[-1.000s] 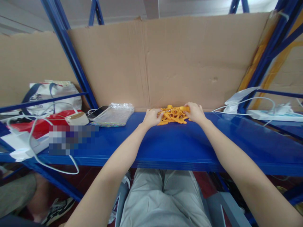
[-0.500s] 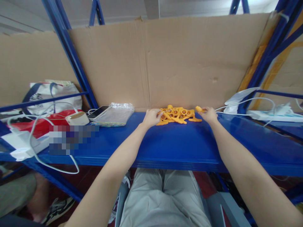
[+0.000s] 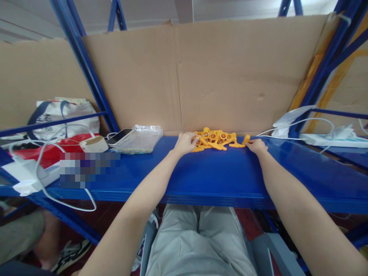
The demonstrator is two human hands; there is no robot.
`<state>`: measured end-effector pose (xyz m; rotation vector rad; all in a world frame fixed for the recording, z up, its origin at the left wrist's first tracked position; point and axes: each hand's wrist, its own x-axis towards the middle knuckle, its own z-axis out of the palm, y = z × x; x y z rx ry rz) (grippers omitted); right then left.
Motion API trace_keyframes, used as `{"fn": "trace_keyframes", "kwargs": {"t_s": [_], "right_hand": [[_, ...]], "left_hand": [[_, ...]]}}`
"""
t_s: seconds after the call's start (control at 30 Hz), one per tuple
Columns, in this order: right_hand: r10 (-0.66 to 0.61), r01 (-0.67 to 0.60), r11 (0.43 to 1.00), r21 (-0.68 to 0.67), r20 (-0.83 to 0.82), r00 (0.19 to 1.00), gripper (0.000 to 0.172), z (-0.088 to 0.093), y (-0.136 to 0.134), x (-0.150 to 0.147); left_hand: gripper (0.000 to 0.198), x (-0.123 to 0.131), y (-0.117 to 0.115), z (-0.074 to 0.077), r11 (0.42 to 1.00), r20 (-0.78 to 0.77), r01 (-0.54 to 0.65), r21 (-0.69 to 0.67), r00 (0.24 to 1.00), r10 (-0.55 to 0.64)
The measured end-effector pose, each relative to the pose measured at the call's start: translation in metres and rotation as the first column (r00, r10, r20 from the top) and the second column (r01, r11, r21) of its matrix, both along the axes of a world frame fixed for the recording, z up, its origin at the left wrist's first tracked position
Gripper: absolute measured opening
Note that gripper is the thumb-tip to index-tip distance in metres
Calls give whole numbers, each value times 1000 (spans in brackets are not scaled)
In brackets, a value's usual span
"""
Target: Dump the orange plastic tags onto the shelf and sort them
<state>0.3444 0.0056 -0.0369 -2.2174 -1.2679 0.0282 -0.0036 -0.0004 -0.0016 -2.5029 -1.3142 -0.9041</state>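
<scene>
A heap of yellow-orange plastic parts [image 3: 214,141] lies on the blue shelf against the cardboard. Several of them have round sockets with brownish metal inside and long flat arms. At the heap's left end is my left hand [image 3: 185,143], its fingers curled closed on a part there; the fingertips are partly hidden. My right hand [image 3: 257,145] is just beyond the right end, thumb and fingers pinching a single yellow part [image 3: 246,139]. That part stands on or just above the shelf, beside the heap.
To the left lie a clear plastic packet [image 3: 139,140], a phone [image 3: 120,136], a white charger [image 3: 94,144], a red cloth or bag [image 3: 51,145] and a cloth bag [image 3: 69,119]. White cables and a power strip [image 3: 336,141] are at right. A cardboard panel [image 3: 224,76] backs the shelf [image 3: 215,176].
My right hand has lowered slightly, and the yellow part in it has gone from raised and lying sideways to upright near the shelf. My left hand has barely moved.
</scene>
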Motion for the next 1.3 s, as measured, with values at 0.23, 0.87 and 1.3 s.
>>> {"fn": "trace_keyframes", "kwargs": {"t_s": [0.23,0.87,1.3], "right_hand": [[17,-16,999,-41,24,1000,27,7,-4,-6],[-17,18,991,-130,2,1000,31,15,-8,-15],[-11,12,990,-139,5,1000,30,14,-8,-14]], "left_hand": [[24,-3,-1,2,991,51,-103,88,994,98],[47,-39,17,-3,806,-197,-539,-245,841,503],[60,-46,19,-11,694,-301,-616,-372,788,538]]}}
